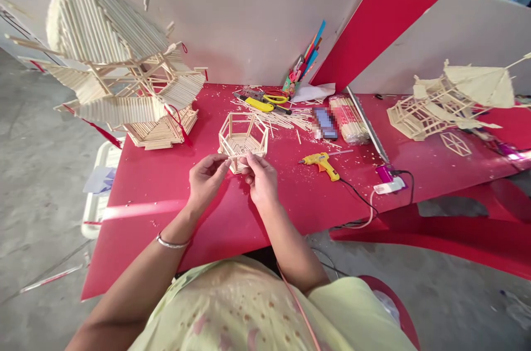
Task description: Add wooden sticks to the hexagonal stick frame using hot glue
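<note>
A small six-sided frame of thin wooden sticks (pixel 243 140) stands on the red table, with a slatted floor, upright posts and a top rim. At its near side, my left hand (pixel 206 178) pinches the left end of a thin wooden stick, thumb and forefinger together. My right hand (pixel 262 176) is closed at the other end, its thumb and fingertips against the front of the frame. Whether that stick is loose or joined to the rim, I cannot tell. Fingers partly hide the front of the frame.
Left stands a large stick pavilion (pixel 136 79); another stick model (pixel 443 102) lies right. A yellow glue gun (pixel 321 164) has its cord running to a power strip (pixel 389 185). Behind are loose sticks (pixel 290 120), yellow-handled pliers (pixel 259 104), a phone (pixel 324 123) and bundled sticks (pixel 348 120).
</note>
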### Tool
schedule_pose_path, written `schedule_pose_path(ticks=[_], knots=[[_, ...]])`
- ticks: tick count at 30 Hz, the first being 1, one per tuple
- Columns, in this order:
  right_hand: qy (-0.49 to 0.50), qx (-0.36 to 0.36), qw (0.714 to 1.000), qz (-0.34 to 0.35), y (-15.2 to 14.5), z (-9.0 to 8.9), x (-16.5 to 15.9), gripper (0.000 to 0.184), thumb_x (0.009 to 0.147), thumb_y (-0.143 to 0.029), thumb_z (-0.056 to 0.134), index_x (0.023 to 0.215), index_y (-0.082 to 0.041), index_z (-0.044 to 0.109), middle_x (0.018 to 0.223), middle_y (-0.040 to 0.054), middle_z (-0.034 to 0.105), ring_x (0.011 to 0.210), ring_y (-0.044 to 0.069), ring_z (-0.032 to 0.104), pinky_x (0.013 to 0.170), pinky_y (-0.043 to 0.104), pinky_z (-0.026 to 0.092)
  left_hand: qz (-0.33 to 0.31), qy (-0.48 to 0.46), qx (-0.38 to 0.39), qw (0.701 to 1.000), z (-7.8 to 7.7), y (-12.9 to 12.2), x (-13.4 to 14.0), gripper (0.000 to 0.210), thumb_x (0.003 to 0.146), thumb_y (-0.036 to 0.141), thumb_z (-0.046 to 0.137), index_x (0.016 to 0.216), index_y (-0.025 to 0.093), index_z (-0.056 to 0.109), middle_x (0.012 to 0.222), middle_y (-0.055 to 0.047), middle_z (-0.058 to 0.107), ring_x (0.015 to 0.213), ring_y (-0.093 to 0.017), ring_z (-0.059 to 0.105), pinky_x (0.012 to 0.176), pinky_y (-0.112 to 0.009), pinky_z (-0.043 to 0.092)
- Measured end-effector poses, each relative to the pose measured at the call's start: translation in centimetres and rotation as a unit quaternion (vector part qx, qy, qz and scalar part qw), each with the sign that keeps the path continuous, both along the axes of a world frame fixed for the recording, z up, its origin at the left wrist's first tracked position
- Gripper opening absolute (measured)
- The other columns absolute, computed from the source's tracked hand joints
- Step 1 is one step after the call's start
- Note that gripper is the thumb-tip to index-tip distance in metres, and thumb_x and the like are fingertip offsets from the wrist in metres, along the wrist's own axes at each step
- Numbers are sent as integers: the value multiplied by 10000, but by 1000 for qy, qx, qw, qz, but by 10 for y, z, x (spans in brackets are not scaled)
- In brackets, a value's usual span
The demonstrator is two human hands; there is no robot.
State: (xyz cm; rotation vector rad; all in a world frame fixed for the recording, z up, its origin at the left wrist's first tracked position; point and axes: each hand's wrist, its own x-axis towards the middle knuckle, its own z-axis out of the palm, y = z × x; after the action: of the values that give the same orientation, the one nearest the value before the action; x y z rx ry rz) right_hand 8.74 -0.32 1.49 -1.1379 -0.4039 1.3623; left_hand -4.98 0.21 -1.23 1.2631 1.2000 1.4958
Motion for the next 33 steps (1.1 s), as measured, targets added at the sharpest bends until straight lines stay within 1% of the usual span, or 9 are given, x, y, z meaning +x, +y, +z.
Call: schedule_pose_path(ticks=[8,15,18,21,23,25,28,31,33], knots=[[-1,2,1000,-2,1,-4,2,362,669,-477,917,834,-189,772,814,15,791,533,64,625,392,149,349,4,13,1,1000,2,0,2,300,849,440,808,975,169,788,846,-53,764,627,-106,625,546,-211,501],[-10,0,1000,-8,1,-4,1,350,689,-484,898,840,-194,773,789,7,785,524,63,615,392,153,343,-2,11,15,1000,2,2,3,271,861,420,801,985,180,793,849,-48,760,623,-105,609,562,-224,502],[-15,3,1000,-6,1,-4,1,356,690,-491,896,846,-195,772,800,11,786,529,67,616,394,159,348,9,36,35,999,0,4,3,258,870,417,790,988,187,794,833,-46,749,634,-115,609,587,-239,503],[-16,6,1000,-7,1,-5,1,359,687,-497,895,834,-196,767,800,10,783,525,68,609,394,166,347,23,84,67,994,1,4,4,212,874,379,789,984,198,795,827,-41,734,659,-121,610,627,-251,502],[-14,6,1000,-5,1,-6,1,363,692,-506,891,832,-195,766,804,11,782,524,67,605,395,169,346,25,109,81,990,1,4,4,195,869,354,795,992,203,794,804,-30,716,652,-118,598,620,-249,487],[-12,6,1000,-4,1,-6,1,369,698,-514,886,834,-193,767,810,12,782,526,66,603,397,171,348,23,120,87,989,1,4,5,196,867,344,796,1004,204,790,789,-24,704,640,-116,590,603,-246,475],[-14,7,1000,-3,1,-7,1,372,707,-524,878,838,-194,766,813,12,780,533,68,603,404,174,350,28,123,92,988,2,4,5,180,886,342,778,1000,204,790,823,-33,723,653,-119,599,622,-255,484],[-36,25,999,4,-3,-2,1,367,738,-545,854,814,-199,755,795,7,768,559,78,613,422,177,362,22,119,100,988,5,1,3,157,908,341,757,978,203,787,831,-40,731,654,-124,597,622,-261,478],[-77,63,995,19,-10,6,3,361,780,-557,824,831,-207,753,812,10,766,612,100,645,456,186,405,-2,118,113,986,10,-3,0,142,916,338,749,926,200,781,794,-38,711,646,-127,586,608,-265,464]])
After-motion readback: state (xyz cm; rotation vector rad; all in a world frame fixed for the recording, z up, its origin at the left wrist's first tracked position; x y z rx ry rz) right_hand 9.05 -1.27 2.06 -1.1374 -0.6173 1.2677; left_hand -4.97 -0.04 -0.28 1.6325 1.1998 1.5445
